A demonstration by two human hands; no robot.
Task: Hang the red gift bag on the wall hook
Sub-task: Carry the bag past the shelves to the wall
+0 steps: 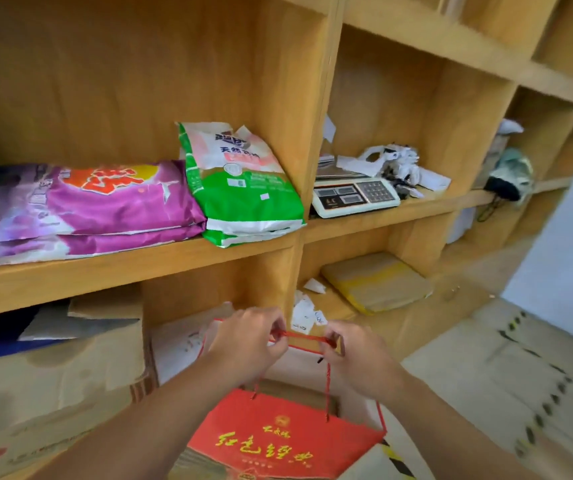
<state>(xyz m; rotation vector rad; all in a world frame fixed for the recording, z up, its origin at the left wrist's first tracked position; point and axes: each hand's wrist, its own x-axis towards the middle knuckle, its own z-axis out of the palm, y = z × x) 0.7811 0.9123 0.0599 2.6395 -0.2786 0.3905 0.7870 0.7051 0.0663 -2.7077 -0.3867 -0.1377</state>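
Two hands: left hand (248, 336) and right hand (354, 353), fingers pinched closed on the red cord handles (304, 338), stretching them taut between them.
Item: red gift bag (278, 441), hanging below the hands in front of the wooden shelving (132, 268) (gold lettering faces the camera).
Hook: none visible in view.
Progress: bag lifted and handles gathered; locating the hook and looping the cords over it remain.
Nearby stock: purple sack (80, 206), green sack (240, 188), weighing scale (354, 195).
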